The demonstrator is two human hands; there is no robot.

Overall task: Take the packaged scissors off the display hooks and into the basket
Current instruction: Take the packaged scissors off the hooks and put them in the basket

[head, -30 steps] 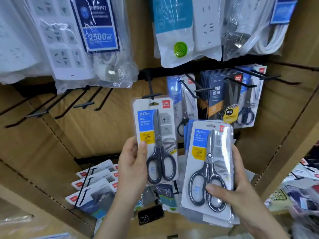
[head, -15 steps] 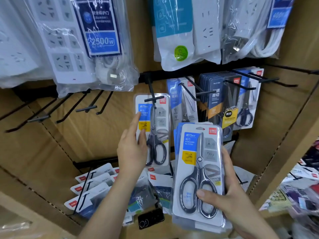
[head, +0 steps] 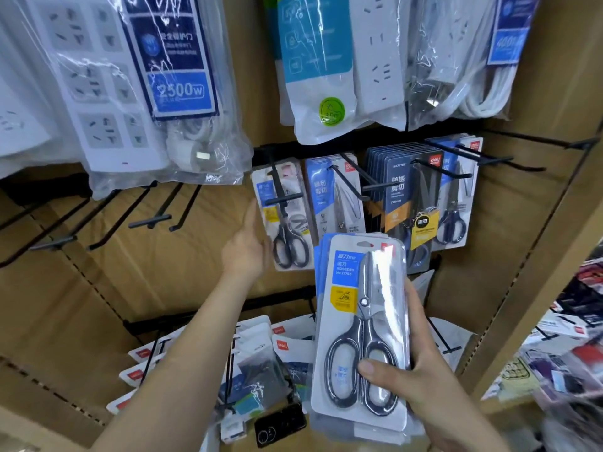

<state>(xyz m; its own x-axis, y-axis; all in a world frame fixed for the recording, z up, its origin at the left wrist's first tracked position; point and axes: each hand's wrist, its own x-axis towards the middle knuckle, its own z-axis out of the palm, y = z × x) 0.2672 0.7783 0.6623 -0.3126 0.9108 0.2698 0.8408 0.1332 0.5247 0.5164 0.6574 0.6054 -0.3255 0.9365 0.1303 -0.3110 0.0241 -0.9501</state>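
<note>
Right hand (head: 414,370) holds a stack (head: 359,321) of scissors packs; left hand (head: 246,252) is by a hanging pack (head: 288,220).
The right grip pinches the stack, thumb on the front and fingers behind, low in front of the other packs (head: 411,203). The left grip is spread, fingers straight, right at the left edge of the pack, which hangs on a hook (head: 281,194) under bagged power strips (head: 375,60).

Bagged power strips (head: 140,93) run off the top edge. Goods (head: 567,380) at the far right are blurred. The front scissors pack (head: 355,331) in the right hand (head: 424,376) hides most of the other packs (head: 359,436) stacked behind it.
</note>
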